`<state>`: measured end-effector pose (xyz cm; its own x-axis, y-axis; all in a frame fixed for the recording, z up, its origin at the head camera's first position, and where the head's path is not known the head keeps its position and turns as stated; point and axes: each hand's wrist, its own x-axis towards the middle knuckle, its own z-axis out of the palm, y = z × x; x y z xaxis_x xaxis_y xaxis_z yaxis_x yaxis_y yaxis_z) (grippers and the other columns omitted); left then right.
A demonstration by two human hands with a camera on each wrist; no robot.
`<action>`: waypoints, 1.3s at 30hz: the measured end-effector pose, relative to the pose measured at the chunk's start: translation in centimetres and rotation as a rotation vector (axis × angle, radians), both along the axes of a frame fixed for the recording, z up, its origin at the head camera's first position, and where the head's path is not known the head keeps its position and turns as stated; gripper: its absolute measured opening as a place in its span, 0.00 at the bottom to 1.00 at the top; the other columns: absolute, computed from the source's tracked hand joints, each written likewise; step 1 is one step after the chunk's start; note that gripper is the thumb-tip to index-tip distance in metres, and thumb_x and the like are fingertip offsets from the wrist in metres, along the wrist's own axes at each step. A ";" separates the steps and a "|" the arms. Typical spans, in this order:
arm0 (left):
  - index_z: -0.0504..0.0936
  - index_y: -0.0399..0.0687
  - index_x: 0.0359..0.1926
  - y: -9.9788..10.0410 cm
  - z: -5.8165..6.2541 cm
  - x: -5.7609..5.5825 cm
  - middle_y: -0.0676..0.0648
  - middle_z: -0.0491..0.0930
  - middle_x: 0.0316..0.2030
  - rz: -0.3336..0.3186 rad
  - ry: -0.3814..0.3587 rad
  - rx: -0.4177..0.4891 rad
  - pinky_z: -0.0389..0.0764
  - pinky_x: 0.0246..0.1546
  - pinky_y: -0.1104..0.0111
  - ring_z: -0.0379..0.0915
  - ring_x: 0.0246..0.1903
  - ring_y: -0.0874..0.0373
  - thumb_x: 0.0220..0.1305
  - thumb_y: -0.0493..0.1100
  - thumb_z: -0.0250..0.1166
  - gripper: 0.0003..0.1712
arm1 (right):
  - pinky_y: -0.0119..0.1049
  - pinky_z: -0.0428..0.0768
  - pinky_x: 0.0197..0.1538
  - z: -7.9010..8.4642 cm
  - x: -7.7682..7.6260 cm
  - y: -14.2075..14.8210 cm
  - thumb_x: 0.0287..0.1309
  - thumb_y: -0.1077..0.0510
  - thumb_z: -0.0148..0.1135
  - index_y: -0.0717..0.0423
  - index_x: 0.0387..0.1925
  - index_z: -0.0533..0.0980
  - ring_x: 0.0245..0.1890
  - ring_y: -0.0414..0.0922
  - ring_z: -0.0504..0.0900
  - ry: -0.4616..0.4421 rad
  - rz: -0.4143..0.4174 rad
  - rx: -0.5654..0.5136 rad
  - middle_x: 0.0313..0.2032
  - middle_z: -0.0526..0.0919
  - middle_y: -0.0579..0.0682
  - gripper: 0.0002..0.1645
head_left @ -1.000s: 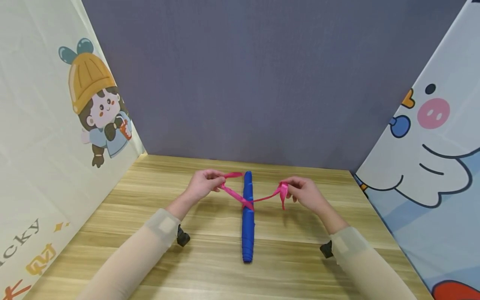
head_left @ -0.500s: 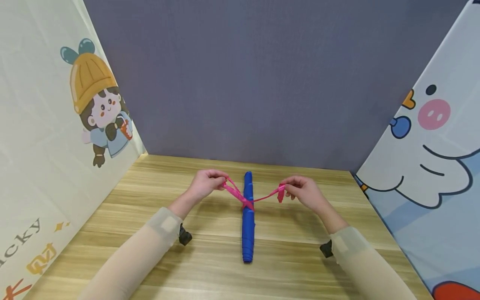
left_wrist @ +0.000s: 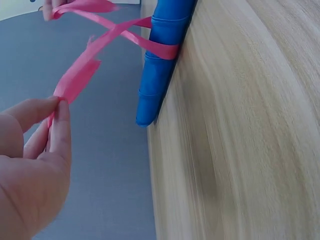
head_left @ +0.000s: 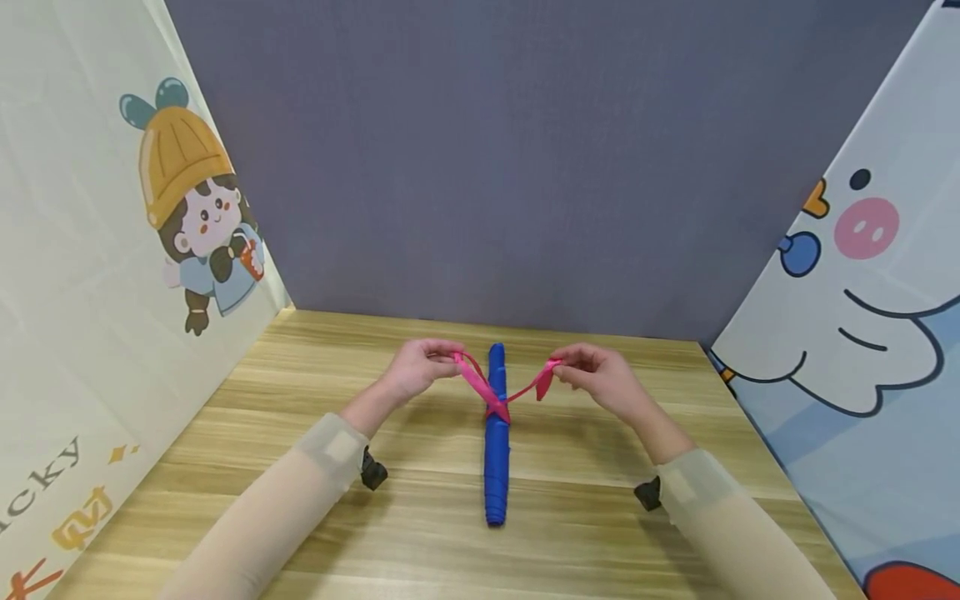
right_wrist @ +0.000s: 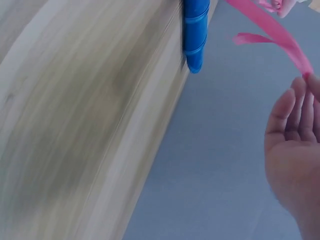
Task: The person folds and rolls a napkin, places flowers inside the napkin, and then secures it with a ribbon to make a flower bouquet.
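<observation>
A long, slim blue roll (head_left: 496, 467), tapered at its far end and ringed with wrap lines, lies lengthwise on the table. Around its middle passes a pink ribbon (head_left: 476, 382), whose two ends cross on top and rise in a V. My left hand (head_left: 417, 368) pinches one end between thumb and fingers, left of the roll; the left wrist view shows this pinch by the left hand (left_wrist: 37, 160) closely. On the other side my right hand (head_left: 606, 379) pinches the opposite end, and a short tail of ribbon (right_wrist: 252, 38) hangs loose there.
The wood-grain table (head_left: 405, 533) meets a grey panel (head_left: 480, 167) close behind the roll. Printed cartoon cloths stand on both sides, a white one (head_left: 67, 250) at left and a blue-and-white one (head_left: 825, 333) at right. A dark wrist camera (head_left: 372, 471) sits under the left sleeve.
Both hands have come closer together over the roll, and the ribbon ends now rise more steeply. The left end's loose tail has swung down towards the roll. The blue roll has stayed put.
</observation>
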<state>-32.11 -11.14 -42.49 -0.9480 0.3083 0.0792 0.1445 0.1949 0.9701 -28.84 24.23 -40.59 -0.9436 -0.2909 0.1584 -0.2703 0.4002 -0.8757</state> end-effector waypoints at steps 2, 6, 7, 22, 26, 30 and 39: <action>0.87 0.31 0.62 0.2 -0.1 0.0 0.35 0.91 0.50 0.005 -0.002 -0.004 0.90 0.56 0.59 0.89 0.44 0.59 0.69 0.33 0.75 0.22 | 0.34 0.86 0.42 0.1 0.0 -0.4 0.76 0.52 0.71 0.57 0.57 0.86 0.40 0.43 0.86 0.017 -0.013 0.002 0.45 0.90 0.59 0.17; 0.89 0.29 0.56 0.5 -0.5 -0.1 0.38 0.92 0.43 0.014 -0.018 0.029 0.91 0.54 0.55 0.89 0.37 0.62 0.71 0.34 0.74 0.15 | 0.35 0.86 0.40 0.4 0.0 -1.2 0.77 0.50 0.70 0.55 0.54 0.88 0.37 0.44 0.85 0.036 -0.039 -0.008 0.41 0.89 0.58 0.15; 0.89 0.28 0.55 0.7 -0.6 -0.1 0.38 0.92 0.42 0.015 -0.027 0.042 0.91 0.54 0.54 0.89 0.36 0.62 0.72 0.33 0.73 0.14 | 0.36 0.87 0.40 0.5 0.0 -1.4 0.77 0.50 0.70 0.55 0.54 0.88 0.37 0.44 0.85 0.040 -0.043 -0.016 0.41 0.89 0.58 0.15; 0.90 0.37 0.52 2.2 -0.6 -0.5 0.34 0.91 0.46 0.077 -0.011 -0.042 0.92 0.42 0.61 0.89 0.36 0.59 0.79 0.41 0.69 0.11 | 0.37 0.87 0.37 0.7 -0.4 -2.7 0.78 0.56 0.68 0.63 0.54 0.86 0.35 0.41 0.87 0.053 -0.033 -0.136 0.35 0.90 0.41 0.15; 0.91 0.43 0.51 2.8 -0.8 -0.7 0.38 0.90 0.46 0.084 0.035 -0.123 0.87 0.38 0.64 0.86 0.39 0.55 0.79 0.45 0.69 0.11 | 0.35 0.86 0.37 0.8 -0.4 -2.9 0.78 0.56 0.68 0.64 0.54 0.86 0.35 0.41 0.87 0.037 -0.032 -0.144 0.35 0.90 0.42 0.15; 0.87 0.39 0.56 3.6 -1.3 -0.9 0.36 0.89 0.43 0.015 0.070 -0.125 0.88 0.41 0.53 0.86 0.35 0.52 0.80 0.42 0.67 0.12 | 0.37 0.86 0.37 0.9 -0.4 -3.1 0.78 0.55 0.68 0.63 0.54 0.86 0.35 0.42 0.87 0.032 -0.033 -0.142 0.35 0.90 0.42 0.15; 0.84 0.29 0.54 4.8 -2.1 -1.0 0.48 0.83 0.31 -0.085 -0.140 0.109 0.76 0.30 0.71 0.77 0.29 0.61 0.82 0.35 0.57 0.14 | 0.34 0.85 0.36 0.9 -0.3 -3.4 0.78 0.57 0.68 0.65 0.54 0.86 0.34 0.41 0.87 0.037 -0.022 -0.161 0.35 0.90 0.41 0.15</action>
<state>-33.09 -6.36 -44.59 -0.9232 0.3841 -0.0143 0.0181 0.0807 0.9966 -29.10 20.87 -39.68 -0.9422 -0.2379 0.2358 -0.2960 0.2616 -0.9187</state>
